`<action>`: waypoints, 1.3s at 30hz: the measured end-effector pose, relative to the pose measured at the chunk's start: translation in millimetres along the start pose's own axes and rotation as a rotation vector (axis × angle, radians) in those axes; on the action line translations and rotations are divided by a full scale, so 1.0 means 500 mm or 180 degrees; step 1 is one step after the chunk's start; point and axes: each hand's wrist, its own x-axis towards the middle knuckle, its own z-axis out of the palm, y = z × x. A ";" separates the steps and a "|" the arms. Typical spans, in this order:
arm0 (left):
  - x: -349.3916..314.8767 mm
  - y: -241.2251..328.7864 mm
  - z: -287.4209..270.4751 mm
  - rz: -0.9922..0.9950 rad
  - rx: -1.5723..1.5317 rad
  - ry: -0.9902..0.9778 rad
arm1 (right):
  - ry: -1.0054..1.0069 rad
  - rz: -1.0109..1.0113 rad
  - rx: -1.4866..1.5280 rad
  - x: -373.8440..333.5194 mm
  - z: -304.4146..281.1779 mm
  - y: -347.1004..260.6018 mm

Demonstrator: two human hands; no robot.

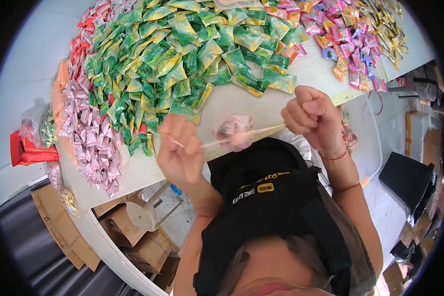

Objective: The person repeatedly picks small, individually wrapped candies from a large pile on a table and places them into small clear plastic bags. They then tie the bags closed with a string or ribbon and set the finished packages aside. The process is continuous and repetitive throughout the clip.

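My left hand (181,150) and my right hand (313,118) are both closed in fists. A pale, thin string or ribbon (269,129) is pulled taut between them above the table's near edge. At its middle is a small pinkish, rounded pouch or bundle (233,129), blurred by motion; whether it is tied cannot be made out. Green and yellow wrapped packets (202,54) lie heaped just beyond my hands. To the left spread small pale pink wrapped pieces (91,133). A red cord circles my right wrist.
The white table (227,101) also bears pink, orange and purple wrapped sweets (348,37) and gold-wrapped pieces (389,29) at the far right. A red bag (32,150) stands at the left. Cardboard boxes (126,227) and a round white stool (142,214) are below.
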 end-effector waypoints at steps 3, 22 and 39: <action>0.015 -0.024 -0.005 -0.0439 0.0534 0.0168 | 0.0257 -0.0198 -0.0448 -0.054 0.002 -0.033; 0.557 -0.083 0.070 0.1510 0.9366 -0.1371 | 0.1074 0.0136 -0.4724 -0.341 -0.154 -0.199; 0.017 0.012 -0.011 0.2972 0.8755 -0.2678 | -0.0646 0.0929 -0.1944 0.129 -0.028 -0.081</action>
